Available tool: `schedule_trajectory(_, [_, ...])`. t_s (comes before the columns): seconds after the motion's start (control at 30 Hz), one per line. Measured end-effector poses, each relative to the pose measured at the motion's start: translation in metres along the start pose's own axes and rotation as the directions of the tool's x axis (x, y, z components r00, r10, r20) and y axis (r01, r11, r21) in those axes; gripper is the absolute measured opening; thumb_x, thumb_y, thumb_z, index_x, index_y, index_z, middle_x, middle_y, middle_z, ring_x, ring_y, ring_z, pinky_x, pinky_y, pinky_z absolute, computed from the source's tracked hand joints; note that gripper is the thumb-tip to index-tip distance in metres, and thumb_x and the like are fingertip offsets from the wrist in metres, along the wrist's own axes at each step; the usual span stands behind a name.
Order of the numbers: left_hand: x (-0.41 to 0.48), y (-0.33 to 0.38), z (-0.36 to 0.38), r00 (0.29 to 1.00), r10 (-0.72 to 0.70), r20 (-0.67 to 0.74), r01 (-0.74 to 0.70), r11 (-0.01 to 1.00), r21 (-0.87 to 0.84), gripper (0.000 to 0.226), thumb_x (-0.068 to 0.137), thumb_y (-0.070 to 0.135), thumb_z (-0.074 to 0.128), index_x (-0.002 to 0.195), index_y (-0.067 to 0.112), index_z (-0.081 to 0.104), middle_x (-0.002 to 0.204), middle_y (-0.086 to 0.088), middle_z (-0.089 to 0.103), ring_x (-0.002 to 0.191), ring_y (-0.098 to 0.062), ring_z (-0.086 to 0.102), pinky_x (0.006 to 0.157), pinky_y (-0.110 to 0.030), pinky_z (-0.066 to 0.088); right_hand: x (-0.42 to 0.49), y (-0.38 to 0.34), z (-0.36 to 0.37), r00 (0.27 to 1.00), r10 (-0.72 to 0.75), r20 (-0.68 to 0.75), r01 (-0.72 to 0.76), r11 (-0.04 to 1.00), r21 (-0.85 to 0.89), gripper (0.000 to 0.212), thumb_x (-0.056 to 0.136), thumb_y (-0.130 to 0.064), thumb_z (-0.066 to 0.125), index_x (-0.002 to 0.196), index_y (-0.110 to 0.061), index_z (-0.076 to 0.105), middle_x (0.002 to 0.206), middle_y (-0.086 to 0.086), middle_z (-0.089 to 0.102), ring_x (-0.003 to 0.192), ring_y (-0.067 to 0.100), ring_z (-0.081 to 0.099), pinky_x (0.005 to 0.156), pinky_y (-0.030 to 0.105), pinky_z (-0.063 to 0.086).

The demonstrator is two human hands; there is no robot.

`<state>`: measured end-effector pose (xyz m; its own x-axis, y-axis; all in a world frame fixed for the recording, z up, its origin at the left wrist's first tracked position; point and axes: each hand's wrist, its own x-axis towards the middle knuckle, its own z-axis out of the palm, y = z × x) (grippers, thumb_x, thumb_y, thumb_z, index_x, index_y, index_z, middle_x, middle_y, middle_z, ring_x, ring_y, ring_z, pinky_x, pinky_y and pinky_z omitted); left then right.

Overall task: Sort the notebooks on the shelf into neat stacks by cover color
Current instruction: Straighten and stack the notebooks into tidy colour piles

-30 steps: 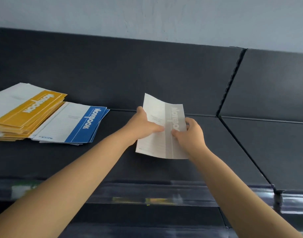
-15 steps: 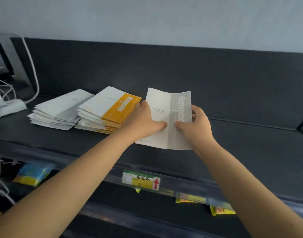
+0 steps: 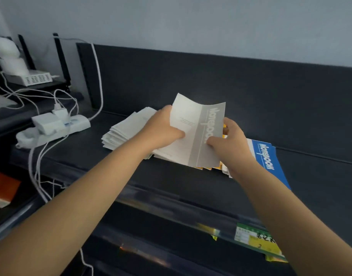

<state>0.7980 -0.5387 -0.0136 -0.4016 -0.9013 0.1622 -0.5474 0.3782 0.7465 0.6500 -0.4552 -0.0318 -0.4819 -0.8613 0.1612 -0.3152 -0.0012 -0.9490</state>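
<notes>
Both my hands hold one grey-and-white notebook (image 3: 199, 132) above the dark shelf (image 3: 171, 176). My left hand (image 3: 163, 128) grips its left edge and my right hand (image 3: 229, 140) pinches its right edge. The notebook hangs tilted over a stack of yellow notebooks (image 3: 211, 167), which is mostly hidden under it. A stack of grey-white notebooks (image 3: 127, 128) lies just left of my left hand. A blue notebook (image 3: 269, 156) tops a pile to the right, partly behind my right forearm.
A white power strip (image 3: 57, 126) with plugged chargers and loose white cables (image 3: 39, 168) sits at the shelf's left end. A white router (image 3: 29, 78) stands further back left. Price labels (image 3: 257, 240) hang along the shelf's front rail.
My hands have carried the grey notebook leftward along the shelf, from over bare shelf to over the yellow stack beside the grey-white one. The view has swung left, showing the power strip.
</notes>
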Motion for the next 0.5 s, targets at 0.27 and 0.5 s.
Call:
schedule_trajectory(0.27, [0.028,-0.026,-0.06,0.996,-0.017,-0.088,0.01,0.997,-0.077,0.039,0.084,0.003,0.066,0.12,0.014,0.056,0.113,0.001,0.063,0.1,-0.015,0.061,0.078,-0.028,0.052,0.032,-0.023,0.056,0.99,-0.106,0.095,0.112,0.992,-0.059,0.035,0.087,0.002,0.052,0.114,-0.02,0.057,0.098,-0.01,0.061,0.093,0.014,0.062,0.066,0.02,0.052])
schedule_trajectory(0.5, [0.067,-0.059,-0.088,0.999,-0.018,-0.051,0.017,1.0,-0.009,0.038,0.085,0.006,0.066,0.119,0.013,0.054,0.113,-0.001,0.062,0.098,-0.017,0.061,0.079,-0.031,0.052,0.062,-0.039,0.103,0.986,-0.148,0.071,0.163,0.943,-0.292,0.028,0.083,-0.003,0.061,0.11,-0.009,0.061,0.104,0.002,0.061,0.094,0.02,0.058,0.073,0.03,0.052])
